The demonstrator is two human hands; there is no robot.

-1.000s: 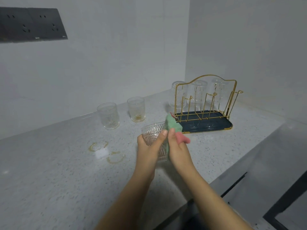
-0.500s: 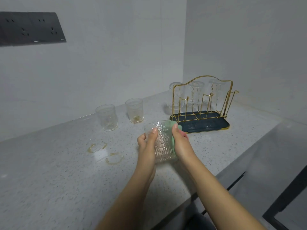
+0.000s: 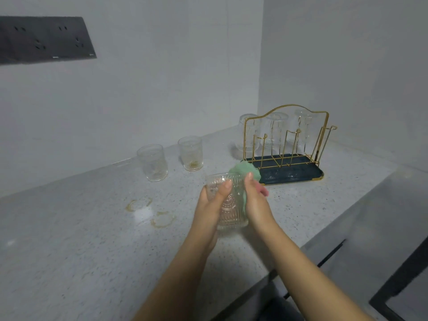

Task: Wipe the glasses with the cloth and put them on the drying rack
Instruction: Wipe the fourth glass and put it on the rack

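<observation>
1. There are six glasses in view, all of clear patterned glass: one in the hands, two standing on the worktop [image 3: 69, 251], three at the drying rack [image 3: 286, 144].
2. The held glass [image 3: 228, 205] is above the worktop, in front of the rack, almost upright with its mouth up and leaning a little away from the person.
3. The left hand [image 3: 209, 210] grasps this glass from the left side, its thumb lying across the near wall.
4. The right hand [image 3: 256, 202] presses one cloth [image 3: 243, 171] against the right side of the glass; its fingers are closed on the cloth.
5. The cloth is green, with a small pink part showing beside the right hand. Its upper part rises above the rim of the glass.
6. The two other glasses stand upright, near each other but apart, close to the wall. The left glass [image 3: 152, 162] looks empty; the right glass [image 3: 191, 152] shows a yellowish tint at its bottom.
7. There is one drying rack, of gold wire on a dark tray, in the corner of the worktop. Three glasses [image 3: 274, 130] are upside down in a row at its far side, seen through the wire.
8. Two yellowish ring marks [image 3: 150, 210] lie on the worktop, left of the hands.
9. One dark socket panel [image 3: 44, 40] is on the wall at upper left. A small white marking is at its lower edge, too small to read.
</observation>
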